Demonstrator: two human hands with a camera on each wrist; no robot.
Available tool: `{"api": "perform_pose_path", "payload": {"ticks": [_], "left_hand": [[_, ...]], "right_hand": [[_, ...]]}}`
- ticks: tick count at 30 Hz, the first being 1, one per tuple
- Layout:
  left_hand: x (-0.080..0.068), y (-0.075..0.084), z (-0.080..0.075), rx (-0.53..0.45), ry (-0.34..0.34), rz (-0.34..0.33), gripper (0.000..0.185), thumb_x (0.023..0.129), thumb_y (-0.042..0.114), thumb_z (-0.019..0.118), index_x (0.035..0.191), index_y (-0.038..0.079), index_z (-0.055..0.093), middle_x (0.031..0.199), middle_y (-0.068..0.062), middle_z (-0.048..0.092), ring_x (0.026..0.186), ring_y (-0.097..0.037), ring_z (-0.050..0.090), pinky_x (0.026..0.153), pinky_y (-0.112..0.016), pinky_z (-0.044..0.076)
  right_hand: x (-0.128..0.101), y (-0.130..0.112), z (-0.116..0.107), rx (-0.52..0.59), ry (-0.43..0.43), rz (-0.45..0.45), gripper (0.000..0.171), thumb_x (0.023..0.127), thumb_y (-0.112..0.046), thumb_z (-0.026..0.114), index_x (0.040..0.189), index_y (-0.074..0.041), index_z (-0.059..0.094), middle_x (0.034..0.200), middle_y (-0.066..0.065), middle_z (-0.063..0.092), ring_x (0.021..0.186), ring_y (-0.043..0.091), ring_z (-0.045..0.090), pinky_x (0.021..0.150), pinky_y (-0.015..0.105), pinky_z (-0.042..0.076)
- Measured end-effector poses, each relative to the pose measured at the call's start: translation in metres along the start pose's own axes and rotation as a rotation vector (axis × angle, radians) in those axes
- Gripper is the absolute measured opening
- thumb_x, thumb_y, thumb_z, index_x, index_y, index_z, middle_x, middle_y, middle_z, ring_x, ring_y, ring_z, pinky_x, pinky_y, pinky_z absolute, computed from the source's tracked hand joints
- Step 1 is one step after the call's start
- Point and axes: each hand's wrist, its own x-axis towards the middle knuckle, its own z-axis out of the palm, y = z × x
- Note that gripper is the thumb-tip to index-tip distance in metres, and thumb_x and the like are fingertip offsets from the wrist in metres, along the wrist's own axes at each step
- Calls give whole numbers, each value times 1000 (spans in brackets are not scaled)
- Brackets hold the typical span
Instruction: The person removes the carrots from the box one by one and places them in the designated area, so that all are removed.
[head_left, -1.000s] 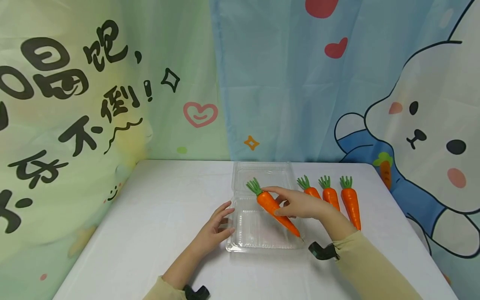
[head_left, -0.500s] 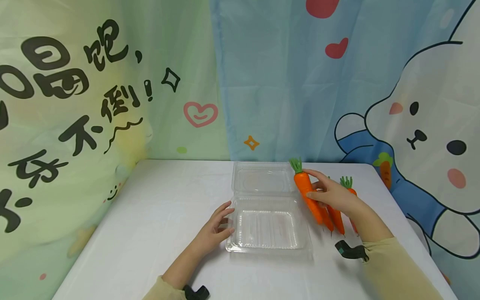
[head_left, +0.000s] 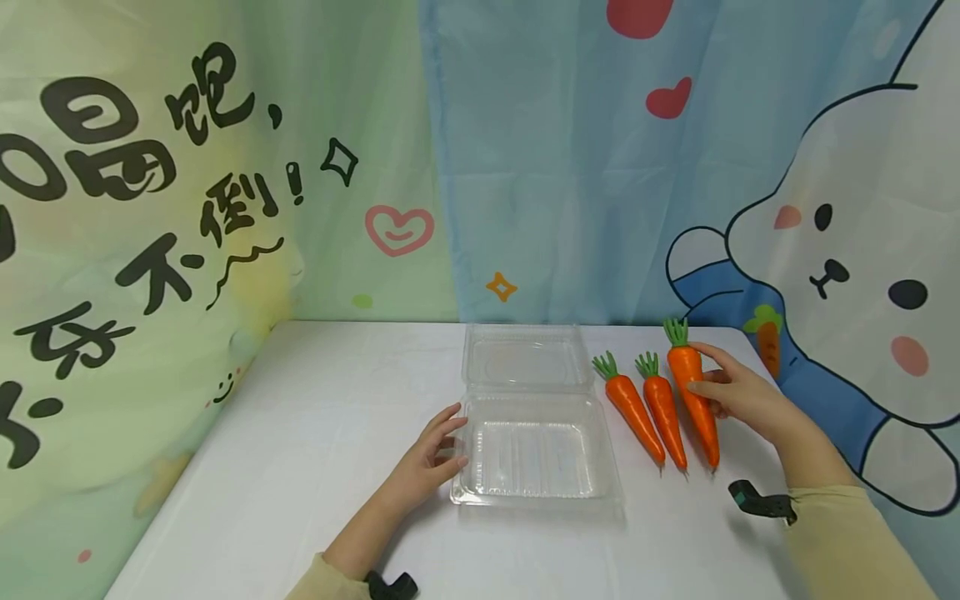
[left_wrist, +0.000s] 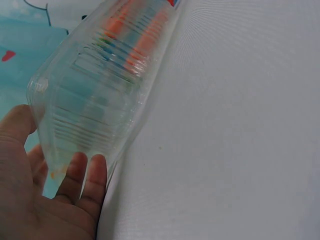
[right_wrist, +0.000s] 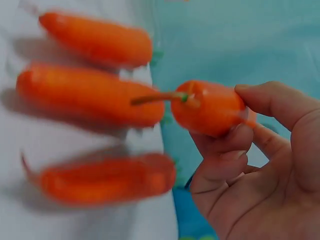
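In the head view my right hand (head_left: 738, 396) pinches an orange carrot (head_left: 682, 371) with a green top, over the right of the table. The right wrist view shows this carrot (right_wrist: 210, 110) tip-on, gripped between thumb and fingers. Three more carrots lie side by side below it there; from the head the rightmost is hidden behind the held one, beside a middle carrot (head_left: 662, 417) and a left carrot (head_left: 632, 412). My left hand (head_left: 431, 454), fingers spread, touches the left side of a clear plastic clamshell box (head_left: 461, 492), whose lid (head_left: 528, 358) is folded back.
A white tablecloth (head_left: 300, 433) covers the table. Behind it hangs a printed curtain (head_left: 525, 167) with a cartoon rabbit. Black wrist cameras sit at both cuffs, the right one (head_left: 757, 502) close over the table.
My right hand has carried the carrot from over the box to the right, past two of the carrots on the table. My left hand and the box have stayed put.
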Motion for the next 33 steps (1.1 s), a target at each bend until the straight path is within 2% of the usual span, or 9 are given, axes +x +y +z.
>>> {"api": "perform_pose_path", "payload": {"ticks": [4, 10, 15, 19, 26, 33], "left_hand": [[-1, -1, 0, 0, 4, 4, 61, 94, 14, 67, 148, 4, 40, 165, -4, 17, 123, -34, 53, 97, -30, 49], [-1, -1, 0, -2, 6, 14, 61, 95, 13, 66, 148, 3, 39, 165, -6, 17, 123, -36, 54, 96, -30, 50], [-2, 0, 0, -10, 9, 7, 61, 94, 13, 66, 148, 3, 39, 165, -6, 17, 123, -35, 53, 96, -30, 50], [-2, 0, 0, -8, 4, 2, 61, 94, 13, 67, 148, 3, 39, 165, -4, 17, 124, -35, 53, 97, -29, 49], [-1, -3, 0, -17, 2, 13, 60, 94, 13, 66, 148, 4, 40, 165, -5, 17, 124, -37, 54, 97, -30, 49], [0, -3, 0, -16, 4, 6, 60, 94, 12, 66, 147, 4, 40, 165, -5, 17, 125, -37, 54, 97, -30, 49]], "right_hand": [[-1, 19, -9, -23, 19, 23, 82, 98, -44, 57, 159, -21, 8, 123, 27, 46, 80, 20, 51, 65, 30, 47], [-4, 41, -18, -70, 56, 71, 82, 99, -46, 54, 159, -16, 6, 119, 27, 47, 80, 21, 52, 65, 30, 47], [-5, 53, -20, -52, 45, 104, 83, 100, -46, 53, 159, -13, 5, 110, 22, 50, 77, 21, 51, 64, 32, 46], [-1, 62, -19, -15, 28, 123, 82, 101, -43, 53, 158, -11, 4, 114, 23, 48, 78, 20, 52, 66, 31, 48], [7, 73, -15, 18, -3, 132, 83, 100, -40, 55, 158, -10, 4, 112, 22, 45, 77, 20, 51, 66, 29, 48], [9, 70, -7, 34, -22, 129, 84, 99, -39, 57, 158, -10, 3, 115, 23, 44, 79, 20, 52, 66, 29, 49]]}}
